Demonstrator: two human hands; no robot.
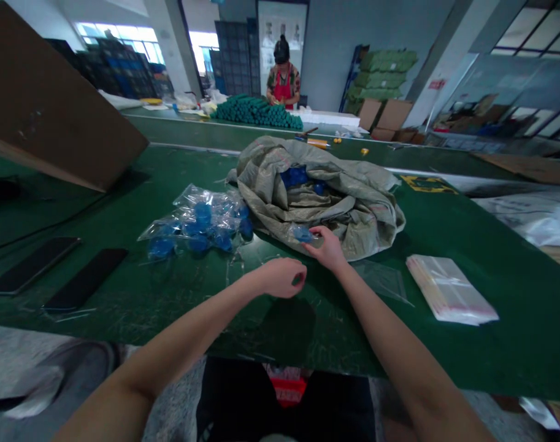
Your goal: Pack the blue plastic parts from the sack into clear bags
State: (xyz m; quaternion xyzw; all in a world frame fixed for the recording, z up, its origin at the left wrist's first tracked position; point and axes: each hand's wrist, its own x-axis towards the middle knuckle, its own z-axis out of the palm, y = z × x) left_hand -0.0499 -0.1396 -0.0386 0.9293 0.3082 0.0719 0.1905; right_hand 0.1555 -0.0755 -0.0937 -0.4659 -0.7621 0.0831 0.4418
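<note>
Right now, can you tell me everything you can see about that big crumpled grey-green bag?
The big grey-green woven plastic sack lies crumpled in a loose, creased heap on the green work table. Its fabric looks faintly striped, and its folds gape open in the middle, showing blue things inside. A pile of blue things in clear plastic bags touches its left side, and the person's right hand reaches its near edge.

blue parts in clear bags (202,224), grey-green woven sack (335,212), green workbench (468,359)
</note>
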